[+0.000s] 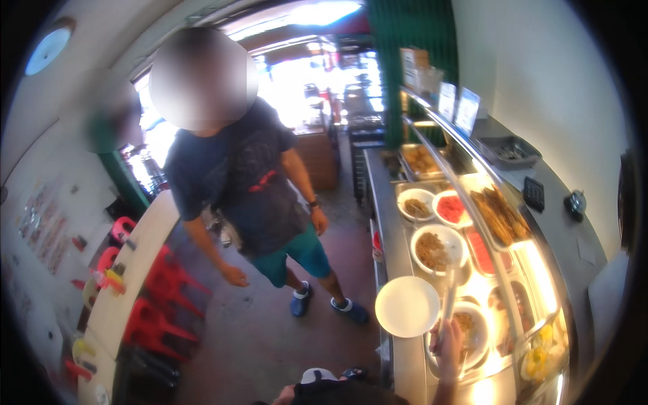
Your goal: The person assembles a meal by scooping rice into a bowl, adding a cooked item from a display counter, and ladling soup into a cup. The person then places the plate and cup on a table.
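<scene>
My right hand (446, 339) is closed around metal tongs (449, 291), whose blurred tips point towards a white bowl of brown shredded food (439, 249). Beside the hand, a round white plate (407, 307) overlaps the counter's left edge; its support is unclear. Partly hidden behind my hand is another white bowl with brown food (470, 329). Farther along stand a smaller bowl of brown food (416, 203) and a bowl of red food (452, 208). At the bottom edge, skin shows beside my dark clothing; whether it is my left hand or forearm cannot be told.
Another person (243, 187) stands facing the food counter. A curved glass guard (455, 187) runs over the trays, with a fried-food tray (498, 215), a calculator (533, 194) and a grey tray (509, 152) on the right. Red stools (157, 329) stand by a long pale table (129, 283) at left.
</scene>
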`<state>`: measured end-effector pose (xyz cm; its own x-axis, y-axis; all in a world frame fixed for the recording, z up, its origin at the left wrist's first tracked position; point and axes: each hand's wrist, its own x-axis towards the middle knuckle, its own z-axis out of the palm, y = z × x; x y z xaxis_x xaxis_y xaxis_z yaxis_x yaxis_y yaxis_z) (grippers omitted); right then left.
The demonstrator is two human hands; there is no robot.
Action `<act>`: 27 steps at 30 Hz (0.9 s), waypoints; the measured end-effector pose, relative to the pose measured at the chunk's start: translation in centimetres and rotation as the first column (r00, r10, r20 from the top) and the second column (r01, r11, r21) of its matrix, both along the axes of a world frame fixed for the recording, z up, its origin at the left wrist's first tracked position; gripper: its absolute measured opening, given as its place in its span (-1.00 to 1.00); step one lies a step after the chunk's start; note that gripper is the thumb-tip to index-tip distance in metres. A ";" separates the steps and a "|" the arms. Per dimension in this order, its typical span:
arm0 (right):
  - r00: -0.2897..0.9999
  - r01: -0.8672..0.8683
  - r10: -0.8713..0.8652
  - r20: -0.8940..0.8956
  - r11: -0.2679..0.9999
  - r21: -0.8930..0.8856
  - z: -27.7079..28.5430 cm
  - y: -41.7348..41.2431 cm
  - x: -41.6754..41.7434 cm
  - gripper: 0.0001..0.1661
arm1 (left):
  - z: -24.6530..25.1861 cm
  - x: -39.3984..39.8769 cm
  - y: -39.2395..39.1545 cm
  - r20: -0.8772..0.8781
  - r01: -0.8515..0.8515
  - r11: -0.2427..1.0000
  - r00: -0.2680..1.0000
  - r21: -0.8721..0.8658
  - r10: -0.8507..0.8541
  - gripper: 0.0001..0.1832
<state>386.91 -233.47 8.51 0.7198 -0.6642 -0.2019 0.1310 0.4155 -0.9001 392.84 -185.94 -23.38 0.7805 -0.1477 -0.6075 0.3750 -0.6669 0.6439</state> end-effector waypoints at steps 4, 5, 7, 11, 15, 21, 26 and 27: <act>0.999 -0.001 0.004 -0.044 0.999 0.052 -0.8 -0.4 0.8 -0.82 | -1.3 0.9 1.0 0.051 0.075 0.997 0.996 0.002 -0.075 -0.71; 0.995 -0.090 0.090 -0.031 0.996 -0.004 -0.5 -0.6 1.5 -0.81 | -1.5 1.0 1.4 0.060 0.085 0.996 0.995 0.003 -0.085 -0.71; 0.995 -0.103 0.104 0.013 0.994 -0.040 0.8 -0.6 2.2 -0.77 | -2.0 1.4 1.3 0.062 0.127 0.992 0.990 0.001 -0.127 -0.71; 0.978 -0.077 0.075 0.193 0.997 0.002 3.2 -1.0 2.0 -0.77 | -2.6 3.6 0.6 0.084 0.208 0.978 0.975 -0.002 -0.207 -0.71; 0.975 -0.049 0.049 0.217 0.999 -0.005 3.6 -1.9 1.9 -0.77 | -3.1 4.6 0.6 0.087 0.245 0.969 0.966 -0.005 -0.244 -0.71; 0.965 0.052 -0.065 0.252 0.997 0.057 5.5 -2.6 2.9 -0.71 | -4.4 5.1 0.8 0.106 0.261 0.965 0.961 -0.028 -0.257 -0.71; 0.952 0.073 -0.105 0.287 0.990 0.119 5.3 -6.2 4.0 -0.61 | -6.9 5.2 1.4 0.162 0.362 0.929 0.924 -0.073 -0.347 -0.70; 0.946 0.093 -0.133 0.295 0.985 0.147 5.5 -6.5 4.6 -0.61 | -7.2 5.0 1.9 0.199 0.436 0.897 0.888 -0.078 -0.414 -0.70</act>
<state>391.47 -239.96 14.06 0.6818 -0.7276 -0.0756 0.4417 0.4919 -0.7503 397.83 -184.01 -30.59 0.7175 -0.5509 -0.4262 -0.0521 -0.6527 0.7559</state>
